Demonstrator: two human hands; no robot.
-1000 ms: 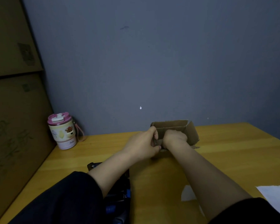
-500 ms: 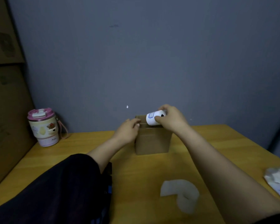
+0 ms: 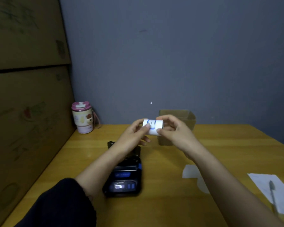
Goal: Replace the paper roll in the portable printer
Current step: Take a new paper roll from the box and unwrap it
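Observation:
A white paper roll (image 3: 153, 126) with a blue printed label is held above the wooden table (image 3: 220, 145). My left hand (image 3: 133, 136) grips its left end, and my right hand (image 3: 174, 131) grips its right end. Below my left forearm lies the black portable printer (image 3: 123, 179) with blue buttons; its lid stands open at the far end, partly hidden by my arm. A small open cardboard box (image 3: 185, 117) stands behind my right hand.
A pink-lidded cup (image 3: 82, 119) stands at the back left by stacked cardboard boxes (image 3: 28, 99). A curled white paper strip (image 3: 192, 172) lies under my right forearm. A sheet with a pen (image 3: 273, 195) lies at the right edge.
My right hand lifted the paper roll out of the cardboard box and brought it towards me. My left hand let go of the box and took the roll's other end.

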